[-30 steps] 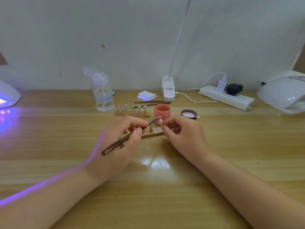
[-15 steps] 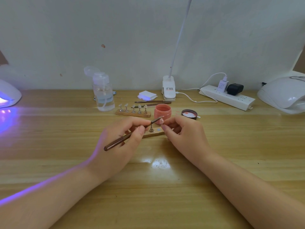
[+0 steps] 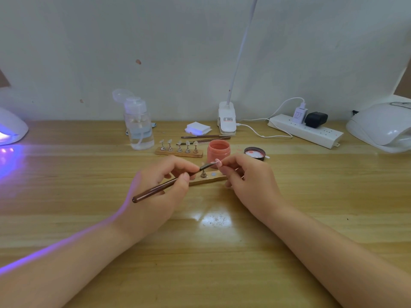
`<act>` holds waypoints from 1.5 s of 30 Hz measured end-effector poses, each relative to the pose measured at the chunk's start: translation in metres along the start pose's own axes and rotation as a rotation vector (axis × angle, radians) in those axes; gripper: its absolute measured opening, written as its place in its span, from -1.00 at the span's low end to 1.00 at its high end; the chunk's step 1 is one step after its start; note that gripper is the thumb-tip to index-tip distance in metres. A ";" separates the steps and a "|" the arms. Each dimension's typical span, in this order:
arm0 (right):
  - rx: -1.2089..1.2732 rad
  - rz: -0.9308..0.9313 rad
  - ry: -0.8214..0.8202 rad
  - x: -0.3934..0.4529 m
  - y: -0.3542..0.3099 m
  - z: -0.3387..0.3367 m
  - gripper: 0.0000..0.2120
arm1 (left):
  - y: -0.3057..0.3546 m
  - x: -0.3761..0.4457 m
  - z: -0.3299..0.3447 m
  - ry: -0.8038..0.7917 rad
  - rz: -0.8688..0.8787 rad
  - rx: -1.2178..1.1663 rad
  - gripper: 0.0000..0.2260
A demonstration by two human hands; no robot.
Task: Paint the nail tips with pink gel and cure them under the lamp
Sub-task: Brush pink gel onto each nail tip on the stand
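Observation:
My left hand (image 3: 160,192) grips a brown brush (image 3: 165,185) like a pen, its bristles touching a small pink nail tip (image 3: 217,162). My right hand (image 3: 246,181) pinches that tip on its stand, just in front of the open pink gel jar (image 3: 218,151). Under both hands lies a wooden holder strip (image 3: 206,180) with one metal stand (image 3: 203,174) on it. A second wooden strip (image 3: 179,152) behind it carries several clear nail tips on stands. A lit curing lamp (image 3: 11,127) glows violet at the far left; another white lamp (image 3: 382,127) sits at the far right.
The jar's lid (image 3: 255,153) lies right of the jar. A clear pump bottle (image 3: 139,125), white pads (image 3: 198,127), two spare brushes (image 3: 204,138), a clip lamp base (image 3: 226,118) and a power strip (image 3: 307,131) line the back of the wooden table (image 3: 211,252).
The brush tip has shifted slightly right and up along the nail tip. Both hands stay in nearly the same place.

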State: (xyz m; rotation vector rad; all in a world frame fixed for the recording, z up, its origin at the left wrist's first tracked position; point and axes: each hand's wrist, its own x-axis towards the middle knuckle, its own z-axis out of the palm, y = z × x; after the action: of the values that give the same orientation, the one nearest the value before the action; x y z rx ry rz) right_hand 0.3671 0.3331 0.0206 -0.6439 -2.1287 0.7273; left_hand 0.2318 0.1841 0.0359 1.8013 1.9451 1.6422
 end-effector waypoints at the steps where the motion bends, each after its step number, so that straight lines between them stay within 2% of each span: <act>1: 0.003 0.001 0.000 0.000 0.000 0.000 -0.89 | -0.001 0.000 -0.001 0.011 0.001 -0.015 -0.83; 8: 0.002 0.005 -0.003 0.000 0.001 0.001 -0.92 | -0.003 0.000 0.002 0.003 -0.038 -0.058 -0.84; 15: 0.014 0.016 0.016 0.001 0.003 0.001 -0.92 | -0.003 0.000 0.001 0.075 -0.043 -0.119 -0.84; 21: 0.020 0.011 0.020 0.001 0.002 0.001 -0.91 | -0.004 0.000 0.003 0.043 -0.066 -0.059 -0.82; 25: 0.002 0.011 0.030 0.001 0.001 0.001 -0.92 | -0.004 0.001 0.003 0.103 -0.079 -0.138 -0.84; 29: -0.002 0.007 0.032 0.000 0.000 0.002 -0.96 | -0.001 0.000 0.006 0.073 -0.081 -0.180 -0.84; 32: 0.006 0.007 0.034 0.000 0.000 0.001 -0.97 | 0.000 -0.001 0.006 0.045 -0.078 -0.166 -0.85; 36: 0.004 0.011 0.030 0.000 -0.001 0.001 -0.97 | 0.004 -0.002 0.004 0.104 -0.035 -0.162 -0.78; 39: -0.008 0.003 0.037 0.000 -0.001 0.001 -0.97 | 0.005 -0.001 0.006 0.109 -0.067 -0.168 -0.85; 43: -0.007 -0.006 0.035 0.000 -0.002 0.000 -0.97 | 0.006 -0.002 0.006 0.057 -0.092 -0.139 -0.82; 45: 0.005 -0.001 0.027 0.000 -0.002 0.000 -0.97 | 0.006 -0.001 0.004 0.087 -0.104 -0.127 -0.82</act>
State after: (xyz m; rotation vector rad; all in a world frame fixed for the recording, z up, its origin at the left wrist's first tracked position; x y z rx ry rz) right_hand 0.3670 0.3316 0.0221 -0.6464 -2.1021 0.7189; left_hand 0.2388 0.1846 0.0382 1.5819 1.8839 1.7932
